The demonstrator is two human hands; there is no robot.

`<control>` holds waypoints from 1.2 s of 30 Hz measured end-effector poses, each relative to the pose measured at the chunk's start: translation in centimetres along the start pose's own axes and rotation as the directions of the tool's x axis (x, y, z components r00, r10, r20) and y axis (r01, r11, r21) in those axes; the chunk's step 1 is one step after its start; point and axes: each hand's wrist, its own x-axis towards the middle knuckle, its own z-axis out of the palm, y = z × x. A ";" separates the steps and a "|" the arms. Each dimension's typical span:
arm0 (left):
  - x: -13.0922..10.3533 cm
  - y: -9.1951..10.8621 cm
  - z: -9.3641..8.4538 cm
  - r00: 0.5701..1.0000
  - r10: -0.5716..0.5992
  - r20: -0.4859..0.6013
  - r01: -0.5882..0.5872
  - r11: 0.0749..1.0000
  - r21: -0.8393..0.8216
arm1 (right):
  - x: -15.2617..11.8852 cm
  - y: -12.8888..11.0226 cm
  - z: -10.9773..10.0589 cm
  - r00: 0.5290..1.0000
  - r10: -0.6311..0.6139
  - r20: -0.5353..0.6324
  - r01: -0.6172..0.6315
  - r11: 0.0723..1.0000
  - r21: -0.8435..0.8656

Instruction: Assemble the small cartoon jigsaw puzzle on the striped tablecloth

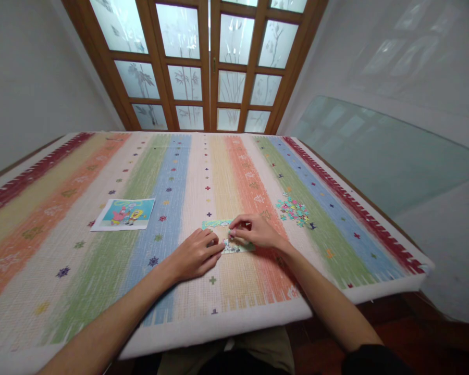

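We find the partly assembled puzzle [237, 246] on the striped tablecloth [199, 179], near the table's front edge and between the two hands; small joined pieces show along its far and near sides, with a tan area between them. We note the left hand [198, 252] palm down, fingers bent and close together, fingertips at the puzzle's left side; we cannot tell whether a piece lies beneath them. We record the right hand [256, 230] over the puzzle's right part, thumb and forefinger brought narrowly together; the fingertips are too small to tell whether they grip a piece. We observe a heap of loose pieces [294, 210], multicoloured, to the right of the right hand and apart from it; a picture card [127, 214] showing a pink figure and a yellow figure lies flat, well to the left of the puzzle.
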 end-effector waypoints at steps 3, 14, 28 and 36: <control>0.0 0.0 0.0 1.000 0.005 0.001 -0.005 1.000 0.014 | 0.3 0.1 1.5 1.000 -0.008 -0.019 0.007 0.999 -0.031; 0.0 0.0 0.1 1.000 0.005 -0.011 -0.005 1.000 0.030 | 0.5 0.2 2.5 0.983 -0.157 -0.091 0.126 0.952 -0.278; -0.1 -0.1 0.2 0.999 0.009 -0.036 -0.010 1.000 -0.010 | 0.5 -0.1 2.7 0.980 -0.189 -0.056 0.147 0.891 -0.430; 0.1 0.1 0.1 1.000 -0.012 -0.012 0.012 0.998 -0.055 | 0.5 -0.4 2.4 0.982 -0.177 -0.065 0.132 0.891 -0.435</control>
